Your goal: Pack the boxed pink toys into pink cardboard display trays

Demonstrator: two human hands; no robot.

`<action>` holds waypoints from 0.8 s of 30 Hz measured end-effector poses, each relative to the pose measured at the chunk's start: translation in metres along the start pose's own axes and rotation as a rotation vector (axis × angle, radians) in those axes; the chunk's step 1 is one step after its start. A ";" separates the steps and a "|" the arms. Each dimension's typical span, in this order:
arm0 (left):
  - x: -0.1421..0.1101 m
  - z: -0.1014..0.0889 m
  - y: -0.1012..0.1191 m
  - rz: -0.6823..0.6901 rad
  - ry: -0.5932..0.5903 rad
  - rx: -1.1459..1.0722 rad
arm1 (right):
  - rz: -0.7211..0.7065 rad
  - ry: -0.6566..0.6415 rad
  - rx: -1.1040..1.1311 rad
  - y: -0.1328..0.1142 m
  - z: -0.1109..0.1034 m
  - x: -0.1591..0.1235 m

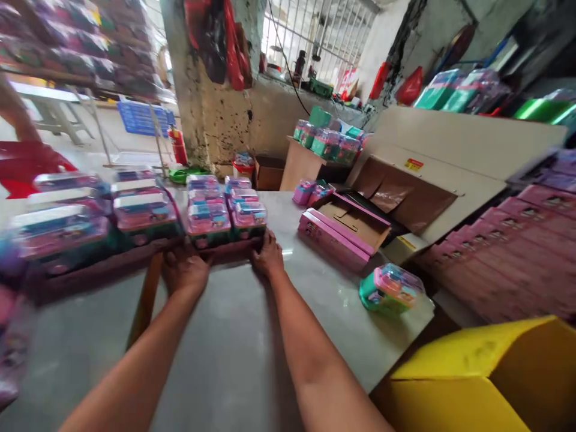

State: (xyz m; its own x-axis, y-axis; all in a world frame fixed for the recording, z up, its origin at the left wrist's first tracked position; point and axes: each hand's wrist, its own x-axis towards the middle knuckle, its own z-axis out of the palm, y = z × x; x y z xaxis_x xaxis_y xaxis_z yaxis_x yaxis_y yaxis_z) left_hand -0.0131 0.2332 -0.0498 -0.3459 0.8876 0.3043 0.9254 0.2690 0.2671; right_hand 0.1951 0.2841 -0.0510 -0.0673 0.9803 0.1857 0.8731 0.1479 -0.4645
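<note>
Gripping the near edge of a brown tray [135,255], the left hand [183,270] and the right hand [267,257] each clasp its rim on the grey bench [234,348]. Stacked toy boxes [225,213] sit on the tray just beyond the hands. Right of the tray lies an open pink carton [344,231], and farther right a single toy case [390,289] near a yellow bin [486,384].

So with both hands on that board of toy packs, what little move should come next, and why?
Probably a slow, level pull toward the body. The left hand and right hand both grip the near edge of the board, and the packs on it are stacked several high, so a jerk or tilt could topple them. The table in front of the hands has bare room.
</note>
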 end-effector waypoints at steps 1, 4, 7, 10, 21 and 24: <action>0.005 0.002 0.003 -0.008 0.020 0.028 | -0.010 -0.005 0.004 0.001 0.002 0.007; 0.017 0.007 0.011 -0.071 0.065 0.123 | 0.002 0.041 -0.027 0.001 0.007 0.014; 0.023 0.010 0.016 -0.137 0.085 0.171 | -0.017 0.122 -0.151 0.010 -0.005 0.013; 0.024 0.014 0.016 -0.129 0.092 0.172 | 0.068 0.218 -0.301 0.040 -0.050 0.017; 0.024 0.011 0.013 -0.098 0.106 0.111 | 0.501 0.281 -0.215 0.136 -0.214 0.032; 0.024 0.010 0.015 -0.106 0.102 0.124 | 0.408 0.420 -0.243 0.117 -0.247 0.035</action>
State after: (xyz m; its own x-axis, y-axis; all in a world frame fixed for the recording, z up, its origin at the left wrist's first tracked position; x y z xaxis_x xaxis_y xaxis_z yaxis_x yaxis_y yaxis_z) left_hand -0.0059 0.2620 -0.0480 -0.4508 0.8109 0.3731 0.8926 0.4090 0.1896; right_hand 0.4139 0.3034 0.1149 0.4462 0.8092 0.3822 0.8766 -0.3090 -0.3690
